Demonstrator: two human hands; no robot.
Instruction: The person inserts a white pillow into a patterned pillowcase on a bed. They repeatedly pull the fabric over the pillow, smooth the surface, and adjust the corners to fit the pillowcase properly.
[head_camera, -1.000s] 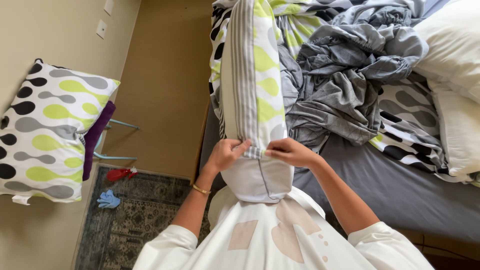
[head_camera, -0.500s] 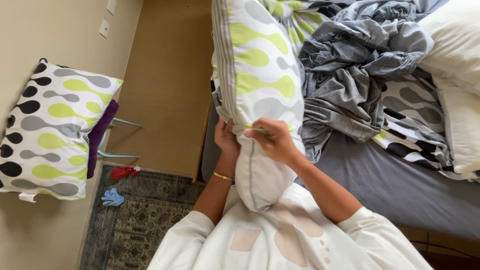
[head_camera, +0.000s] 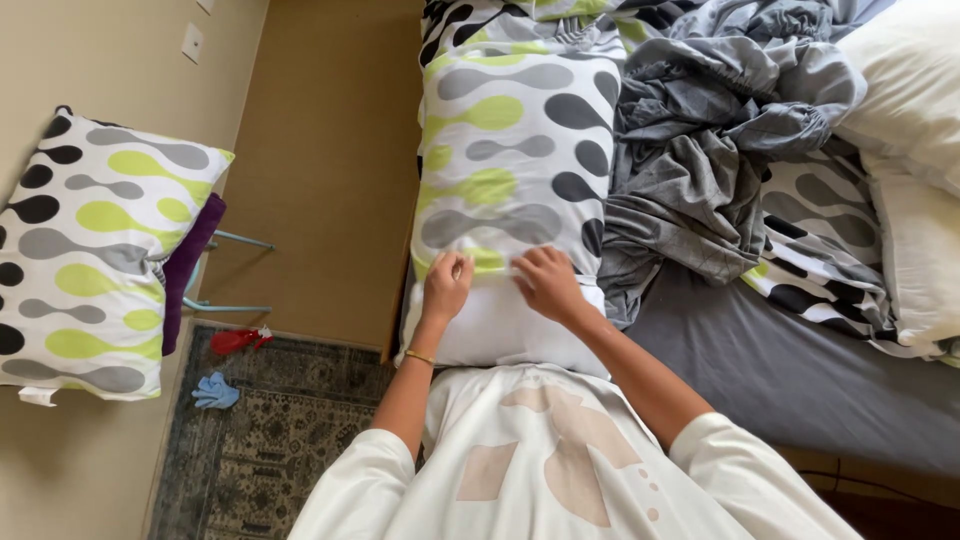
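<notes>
A white pillow (head_camera: 500, 325) lies flat on the bed's near edge, mostly inside a patterned pillowcase (head_camera: 515, 150) with grey, black and lime-green drops. My left hand (head_camera: 447, 285) and my right hand (head_camera: 547, 283) both pinch the open hem of the pillowcase where it meets the bare white end of the pillow. A thin gold bangle sits on my left wrist.
A crumpled grey sheet (head_camera: 710, 150) and patterned duvet lie on the grey mattress (head_camera: 800, 370). White pillows (head_camera: 915, 110) sit at right. A second patterned pillow (head_camera: 90, 250) rests on a chair at left. A rug (head_camera: 260, 440) with red and blue items covers the floor.
The pillow went from upright and narrow between my hands to lying flat and broad on the bed. The pillowcase now covers more of it, and my hands stay on its hem.
</notes>
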